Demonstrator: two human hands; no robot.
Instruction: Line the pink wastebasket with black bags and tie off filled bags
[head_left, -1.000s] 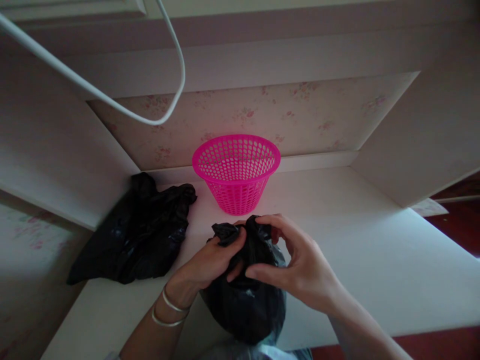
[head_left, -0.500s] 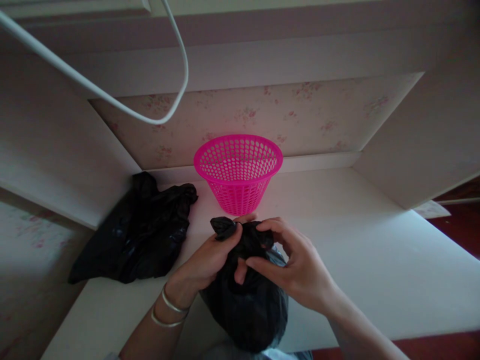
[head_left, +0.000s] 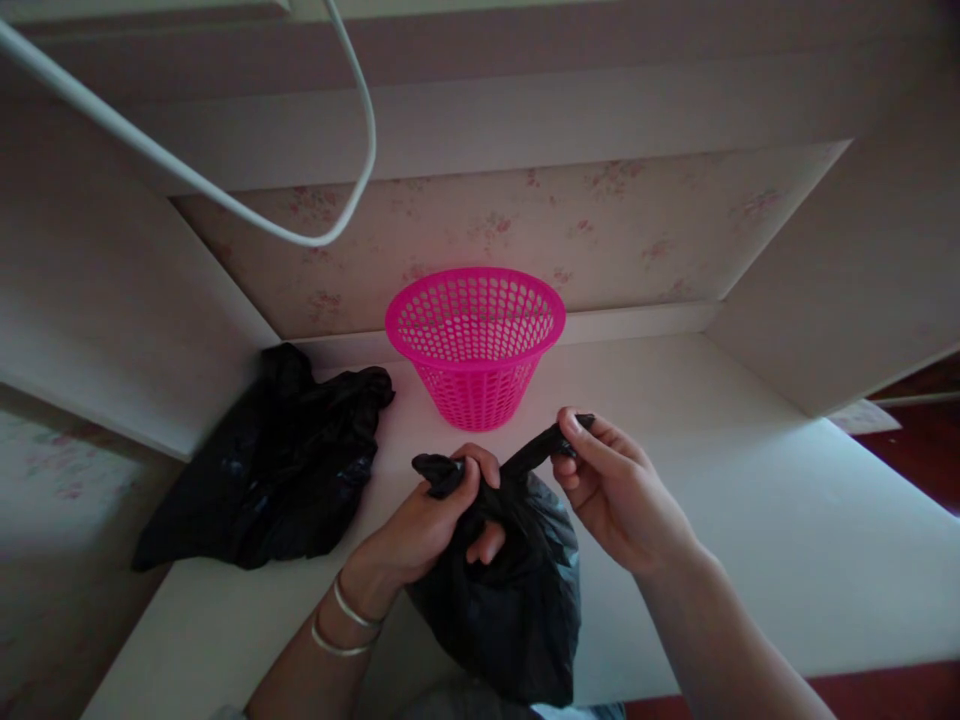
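A full-looking black plastic bag (head_left: 517, 620) hangs at the front edge of the white surface, gathered at its top. My left hand (head_left: 439, 515) is closed round the bunched neck, with a short twisted end poking out past the thumb. One fingertip of that hand shows through a loop in the plastic. My right hand (head_left: 619, 480) pinches the other twisted end between thumb and fingers, and the strip is stretched between both hands. What the bag contains is hidden.
Behind my hands a pink perforated plastic basket (head_left: 476, 370) stands upright against the back wall. Another black plastic bag (head_left: 262, 480) lies crumpled at the left. A white cable (head_left: 300, 238) loops down at upper left. Side panels (head_left: 847, 290) border the white surface (head_left: 750, 500).
My right hand has moved up and right, drawing one end of the bag's neck out into a taut strip. My left hand keeps its hold on the neck.
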